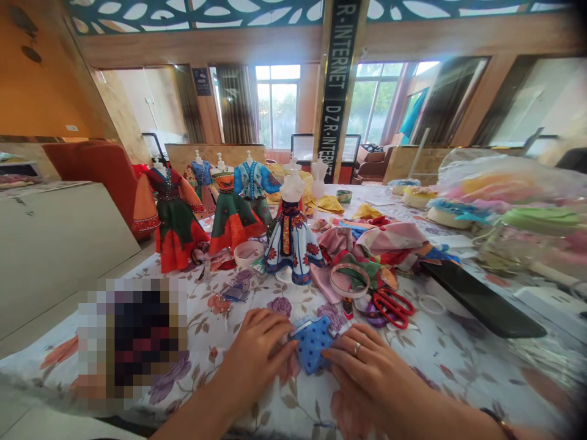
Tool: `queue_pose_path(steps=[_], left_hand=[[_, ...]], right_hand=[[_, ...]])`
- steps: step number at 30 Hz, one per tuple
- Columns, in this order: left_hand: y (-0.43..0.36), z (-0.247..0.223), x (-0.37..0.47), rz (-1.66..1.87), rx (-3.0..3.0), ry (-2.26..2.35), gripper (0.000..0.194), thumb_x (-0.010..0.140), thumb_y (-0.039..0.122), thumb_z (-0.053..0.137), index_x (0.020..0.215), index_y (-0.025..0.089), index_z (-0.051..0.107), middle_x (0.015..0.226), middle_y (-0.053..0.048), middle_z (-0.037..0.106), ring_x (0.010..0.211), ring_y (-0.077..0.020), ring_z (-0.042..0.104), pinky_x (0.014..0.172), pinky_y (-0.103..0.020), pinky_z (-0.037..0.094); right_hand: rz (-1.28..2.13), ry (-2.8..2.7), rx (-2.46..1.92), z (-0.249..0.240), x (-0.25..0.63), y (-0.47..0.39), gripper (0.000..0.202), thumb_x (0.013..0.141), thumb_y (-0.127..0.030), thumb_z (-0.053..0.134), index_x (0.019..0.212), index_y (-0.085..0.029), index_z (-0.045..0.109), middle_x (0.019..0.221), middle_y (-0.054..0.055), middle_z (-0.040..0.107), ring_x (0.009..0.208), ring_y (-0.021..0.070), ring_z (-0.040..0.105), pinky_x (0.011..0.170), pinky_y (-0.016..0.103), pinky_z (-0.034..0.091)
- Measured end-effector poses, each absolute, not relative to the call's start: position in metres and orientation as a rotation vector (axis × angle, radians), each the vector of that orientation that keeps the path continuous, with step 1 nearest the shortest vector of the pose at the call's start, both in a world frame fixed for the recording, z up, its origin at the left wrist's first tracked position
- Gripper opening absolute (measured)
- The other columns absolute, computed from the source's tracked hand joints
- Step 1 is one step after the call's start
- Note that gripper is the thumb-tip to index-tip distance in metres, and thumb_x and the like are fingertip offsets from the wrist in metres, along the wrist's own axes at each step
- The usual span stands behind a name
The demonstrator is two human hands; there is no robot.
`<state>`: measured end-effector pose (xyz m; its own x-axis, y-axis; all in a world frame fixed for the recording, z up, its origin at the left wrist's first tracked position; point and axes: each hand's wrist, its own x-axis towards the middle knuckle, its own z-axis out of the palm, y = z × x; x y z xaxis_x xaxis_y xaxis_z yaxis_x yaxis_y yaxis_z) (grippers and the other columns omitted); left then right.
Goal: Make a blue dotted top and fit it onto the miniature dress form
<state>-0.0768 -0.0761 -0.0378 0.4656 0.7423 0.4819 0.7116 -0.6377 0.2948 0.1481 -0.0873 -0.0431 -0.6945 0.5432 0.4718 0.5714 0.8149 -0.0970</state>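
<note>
A small piece of blue fabric with dark star-like marks [312, 345] lies near the front of the floral tablecloth, with a white strip along its upper left edge. My left hand [259, 342] holds its left edge, fingers pressed together. On the right edge, my right hand [364, 360], with a ring on one finger, grips the same fabric. Just behind stands a small white mannequin in a white, red and blue dress [294, 241]. Red-handled scissors [393, 307] and a roll of tape [349, 280] lie beyond my right hand.
More dressed mannequins [177, 211] stand at the back left. Crumpled fabrics [389, 241] are piled behind the tape. A black phone [481, 298] lies at the right, near a jar with a green lid [541, 220]. A pixelated patch covers the left front.
</note>
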Motion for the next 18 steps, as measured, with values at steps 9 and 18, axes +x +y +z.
queue_pose_path(steps=[9,18], left_hand=[[-0.074,-0.044,-0.08,0.763,2.841,1.416,0.022,0.083,0.034,0.06,0.099,0.021,0.068,0.105,-0.005,0.067,0.1,-0.0233,0.055,0.089,-0.044,0.041],[-0.084,-0.028,-0.078,0.807,2.994,1.068,0.028,0.086,0.039,0.054,0.071,0.02,0.069,0.091,-0.002,0.07,0.097,-0.0242,0.057,0.094,-0.05,0.032]], right_hand=[[-0.52,-2.592,-0.593,-0.05,0.137,-0.074,0.013,0.085,-0.016,0.056,0.095,-0.015,0.064,0.084,0.007,0.068,0.079,0.0201,0.059,0.075,0.034,0.046],[-0.5,-2.671,-0.552,-0.035,0.155,-0.055,0.023,0.09,-0.009,0.042,0.094,-0.013,0.064,0.083,0.008,0.069,0.076,0.0188,0.058,0.072,0.033,0.047]])
